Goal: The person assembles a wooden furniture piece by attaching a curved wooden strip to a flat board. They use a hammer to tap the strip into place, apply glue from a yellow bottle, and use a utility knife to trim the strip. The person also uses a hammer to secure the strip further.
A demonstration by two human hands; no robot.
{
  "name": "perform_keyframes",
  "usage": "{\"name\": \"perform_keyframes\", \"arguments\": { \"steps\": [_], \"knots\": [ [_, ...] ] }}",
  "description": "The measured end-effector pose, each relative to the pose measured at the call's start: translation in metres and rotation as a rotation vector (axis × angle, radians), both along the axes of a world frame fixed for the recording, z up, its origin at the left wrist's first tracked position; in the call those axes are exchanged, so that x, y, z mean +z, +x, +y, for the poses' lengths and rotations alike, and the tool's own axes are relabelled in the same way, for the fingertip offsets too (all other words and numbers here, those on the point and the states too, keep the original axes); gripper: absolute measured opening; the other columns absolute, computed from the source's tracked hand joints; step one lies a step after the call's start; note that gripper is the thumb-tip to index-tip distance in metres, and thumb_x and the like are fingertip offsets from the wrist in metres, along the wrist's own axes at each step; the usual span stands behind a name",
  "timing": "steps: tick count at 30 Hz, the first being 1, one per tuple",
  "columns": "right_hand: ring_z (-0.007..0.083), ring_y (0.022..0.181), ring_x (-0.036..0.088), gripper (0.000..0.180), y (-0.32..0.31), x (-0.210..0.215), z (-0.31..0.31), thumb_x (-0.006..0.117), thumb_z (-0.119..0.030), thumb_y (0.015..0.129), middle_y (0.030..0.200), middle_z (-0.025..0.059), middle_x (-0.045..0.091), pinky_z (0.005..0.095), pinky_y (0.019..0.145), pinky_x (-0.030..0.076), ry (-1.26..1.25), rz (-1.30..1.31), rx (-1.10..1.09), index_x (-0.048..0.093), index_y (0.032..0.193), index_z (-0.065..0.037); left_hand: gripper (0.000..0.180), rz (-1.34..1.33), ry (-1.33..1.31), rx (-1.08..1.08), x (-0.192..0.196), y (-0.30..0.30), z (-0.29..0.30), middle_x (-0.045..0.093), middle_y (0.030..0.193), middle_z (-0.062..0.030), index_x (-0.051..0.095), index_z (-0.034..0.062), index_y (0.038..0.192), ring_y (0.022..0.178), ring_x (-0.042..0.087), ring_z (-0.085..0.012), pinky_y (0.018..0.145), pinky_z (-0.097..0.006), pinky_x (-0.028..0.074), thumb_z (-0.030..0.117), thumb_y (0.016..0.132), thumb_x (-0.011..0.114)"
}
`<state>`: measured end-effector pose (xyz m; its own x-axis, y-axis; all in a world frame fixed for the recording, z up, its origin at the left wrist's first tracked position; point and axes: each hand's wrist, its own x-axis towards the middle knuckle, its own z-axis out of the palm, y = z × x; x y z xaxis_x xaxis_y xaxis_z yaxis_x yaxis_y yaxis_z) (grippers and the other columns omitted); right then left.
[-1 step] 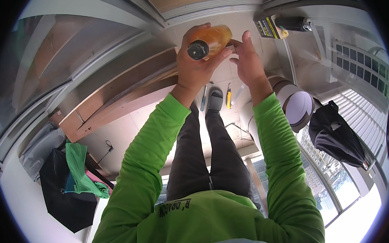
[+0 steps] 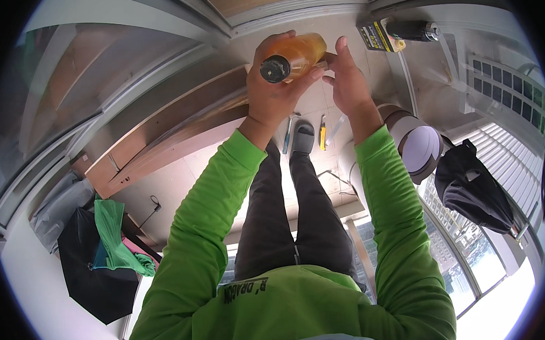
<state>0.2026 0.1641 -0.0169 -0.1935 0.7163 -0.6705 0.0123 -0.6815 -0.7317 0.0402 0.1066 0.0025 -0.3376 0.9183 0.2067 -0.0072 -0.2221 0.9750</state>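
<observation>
The left hand (image 2: 275, 91) is wrapped round a translucent amber plastic bottle with a black cap (image 2: 294, 57), held up ahead of the chest. The right hand (image 2: 347, 82), fingers loose and holding nothing, touches its far end. Seemingly handling the bottle; any turn needs a firm grasp.

A translucent orange-amber plastic bottle (image 2: 296, 54) with a dark round cap lies on its side, top centre of the frame, cap facing lower left, off the floor.
</observation>
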Motion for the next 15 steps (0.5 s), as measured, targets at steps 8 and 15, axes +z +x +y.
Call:
{"name": "perform_keyframes", "arguments": {
  "steps": [8, 15],
  "knots": [
    [0.0254, 0.124, 0.048, 0.068, -0.032, 0.043, 0.039, 0.070, -0.058, 0.083, 0.128, 0.0125, 0.062, 0.0441, 0.115, 0.022, -0.090, -0.059, 0.034, 0.064, 0.120, -0.001, 0.079, 0.196, 0.076, -0.014, -0.011, -0.004, 0.002, 0.060, 0.135, -0.0168, 0.045, 0.0075, 0.133, 0.115, 0.065, -0.0273, 0.096, -0.035, 0.054, 0.026, 0.072, 0.091],
    [0.0267, 0.108, 0.060, 0.042, -0.011, 0.013, 0.055, 0.066, -0.043, 0.086, 0.111, 0.0089, 0.067, 0.0497, 0.105, 0.037, -0.117, 0.339, -0.268, 0.062, 0.113, -0.010, 0.093, 0.228, -0.094, -0.189, 0.004, -0.004, 0.003, 0.046, 0.147, -0.0186, 0.031, 0.0067, 0.147, 0.124, 0.056, -0.0257, 0.100, -0.038, 0.051, 0.016, 0.074, 0.087]
  ]
}}
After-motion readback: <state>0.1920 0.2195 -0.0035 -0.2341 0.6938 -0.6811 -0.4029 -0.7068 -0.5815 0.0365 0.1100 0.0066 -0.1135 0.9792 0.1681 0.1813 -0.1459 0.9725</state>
